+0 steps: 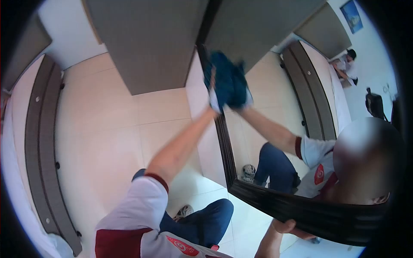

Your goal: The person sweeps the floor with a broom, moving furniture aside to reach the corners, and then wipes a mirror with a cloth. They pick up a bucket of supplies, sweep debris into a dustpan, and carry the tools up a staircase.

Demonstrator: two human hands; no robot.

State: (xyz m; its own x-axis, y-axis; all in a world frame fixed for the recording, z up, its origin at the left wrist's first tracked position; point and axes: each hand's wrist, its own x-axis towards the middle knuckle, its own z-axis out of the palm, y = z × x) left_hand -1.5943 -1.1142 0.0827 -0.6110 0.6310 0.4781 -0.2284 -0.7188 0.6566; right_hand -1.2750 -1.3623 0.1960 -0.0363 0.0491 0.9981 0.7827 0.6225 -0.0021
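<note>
My left hand [213, 81], at the end of an outstretched arm, presses a dark teal cloth [221, 71] against the mirror [258, 116]. The cloth covers most of the fingers and is slightly blurred; a white patch shows at the wrist. Its reflection meets it on the glass. My right hand [285, 226] grips the lower edge of the mirror's black frame [275, 202], thumb on the near side and the other fingers partly hidden beneath. The mirror stands tilted in my view and reflects my arm, shirt and blurred head.
A grey-brown panel [150, 43] stands behind the mirror's left side. To the left is a bed with a dark base [41, 142] and pale bedding. Light tiles [99, 112] cover the floor around my bent legs. Another person [346, 66] appears reflected at the upper right.
</note>
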